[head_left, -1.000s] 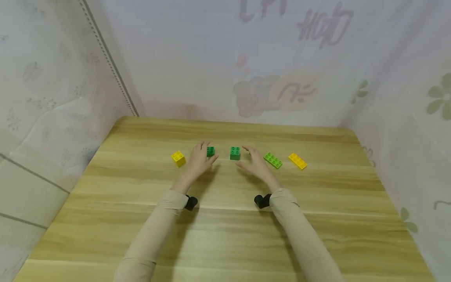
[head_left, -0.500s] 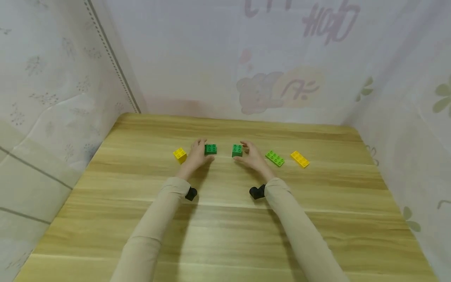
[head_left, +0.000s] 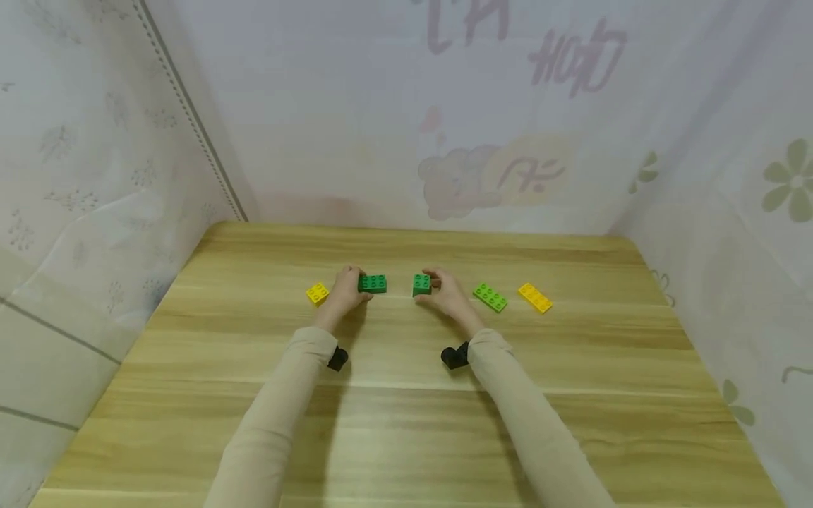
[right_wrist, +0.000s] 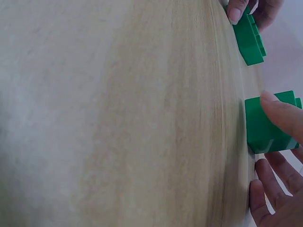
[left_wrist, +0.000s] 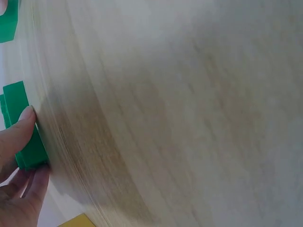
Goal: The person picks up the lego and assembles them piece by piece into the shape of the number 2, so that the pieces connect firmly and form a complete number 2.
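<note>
My left hand (head_left: 344,293) pinches the longer dark green toy building brick (head_left: 373,284) at its left end. In the left wrist view the thumb lies on the side of this brick (left_wrist: 18,98), with other fingers at its end. My right hand (head_left: 449,295) holds the shorter, taller green brick (head_left: 421,285), coming from its right side. The right wrist view has the thumb pressed on the near face of that brick (right_wrist: 265,127); the fingers behind it are partly hidden. Both bricks appear to sit on the table, studs up, with a gap between them.
Just left of my left hand is a yellow brick (head_left: 317,293). To the right of my right hand lie a flat light green plate (head_left: 490,297) and a flat yellow plate (head_left: 535,298). The wooden table (head_left: 394,423) meets patterned cloth walls (head_left: 356,141) at the back and sides.
Both hands have moved in on the two green bricks, and their fingers now hold them. More of the longer green brick shows beside the left hand. The head view has shifted slightly.
</note>
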Demonstrator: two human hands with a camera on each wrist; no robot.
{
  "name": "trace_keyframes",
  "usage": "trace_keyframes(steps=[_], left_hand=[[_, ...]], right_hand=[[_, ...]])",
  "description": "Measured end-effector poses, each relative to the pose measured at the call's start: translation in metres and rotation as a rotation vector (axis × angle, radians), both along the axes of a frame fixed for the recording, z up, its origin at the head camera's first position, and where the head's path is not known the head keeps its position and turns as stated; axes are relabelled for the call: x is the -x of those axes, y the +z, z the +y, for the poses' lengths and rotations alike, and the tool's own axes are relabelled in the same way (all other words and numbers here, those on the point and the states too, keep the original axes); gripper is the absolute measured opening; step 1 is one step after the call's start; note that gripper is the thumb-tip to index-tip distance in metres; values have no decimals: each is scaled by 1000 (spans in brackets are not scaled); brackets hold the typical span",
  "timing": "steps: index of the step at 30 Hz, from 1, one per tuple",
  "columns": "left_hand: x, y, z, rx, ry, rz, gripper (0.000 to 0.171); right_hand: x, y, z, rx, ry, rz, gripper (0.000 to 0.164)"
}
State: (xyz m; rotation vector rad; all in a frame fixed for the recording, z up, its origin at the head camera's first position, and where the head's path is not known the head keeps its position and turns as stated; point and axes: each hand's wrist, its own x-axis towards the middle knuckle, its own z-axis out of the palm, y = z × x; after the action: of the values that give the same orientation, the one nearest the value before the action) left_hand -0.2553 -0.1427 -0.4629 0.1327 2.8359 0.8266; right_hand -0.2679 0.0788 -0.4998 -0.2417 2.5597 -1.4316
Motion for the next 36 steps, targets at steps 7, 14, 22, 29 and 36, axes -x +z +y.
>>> trace_keyframes(steps=[7, 14, 22, 29, 36], left_hand=[[1, -3, 0, -19, -26, 21, 42], [0, -6, 7, -54, -34, 9, 44], [5, -4, 23, -41, -72, 32, 44], [9, -7, 45, -20, -138, 38, 44], [10, -10, 66, -40, -176, 30, 40]], right_hand=[[0, -5, 0, 5, -7, 40, 55], [-3, -5, 10, 25, -37, 21, 53], [-1, 7, 26, 55, -72, 14, 53], [-6, 17, 40, 95, -92, -4, 51], [-7, 24, 47, 78, -114, -13, 51]])
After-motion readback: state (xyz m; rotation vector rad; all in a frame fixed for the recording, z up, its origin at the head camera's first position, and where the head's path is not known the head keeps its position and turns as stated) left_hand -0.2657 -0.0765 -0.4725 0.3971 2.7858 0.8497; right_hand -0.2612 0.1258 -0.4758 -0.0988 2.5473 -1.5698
